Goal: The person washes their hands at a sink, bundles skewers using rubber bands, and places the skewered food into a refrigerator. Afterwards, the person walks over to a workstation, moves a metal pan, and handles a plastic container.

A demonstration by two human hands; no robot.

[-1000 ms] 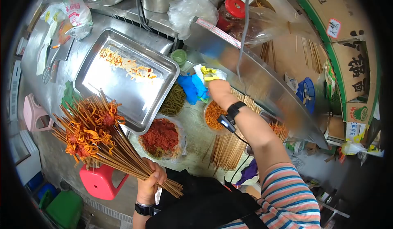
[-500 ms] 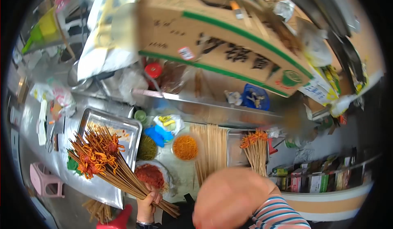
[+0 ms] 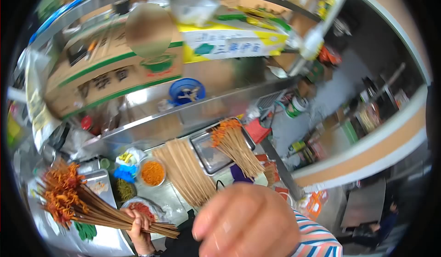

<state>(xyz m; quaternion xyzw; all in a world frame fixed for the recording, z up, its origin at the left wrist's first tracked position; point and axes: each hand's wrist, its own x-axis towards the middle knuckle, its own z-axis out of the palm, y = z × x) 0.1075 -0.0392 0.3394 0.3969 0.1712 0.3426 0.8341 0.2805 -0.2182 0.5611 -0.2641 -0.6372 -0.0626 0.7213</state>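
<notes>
1 thick bundle of skewers (image 3: 98, 211), slanting across the left side, bare ends gripped by the left hand (image 3: 138, 227); fingers wrapped around it, closed to the bundle's width. Orange-red coated heads (image 3: 59, 192) fan outward, left of the grip; the low hold on the sticks seems meant to keep fingers off the coating. 1 right hand (image 3: 248, 222), right of the grip, large and near the camera, fingers curled; whether it holds anything, cannot tell. Just beyond the grip: 1 bowl of red mix (image 3: 139, 207); farther, 1 container of green pieces (image 3: 124, 190), 1 blue item (image 3: 125, 173) and 1 tub of orange shreds (image 3: 152, 173), grouped apparently for easy reach. Right of these: bare sticks (image 3: 183, 169), laid side by side, probably for simple picking. Farther right: 1 metal tray (image 3: 200, 144) bearing a second bundle of skewers (image 3: 241, 153), its ends overhanging the near rim. Edges: a metal panel (image 3: 151, 127) bounds the far side, limiting reach; a narrow strip of pale worktop (image 3: 172, 202) between red mix and bare sticks offers modest room for moving.
</notes>
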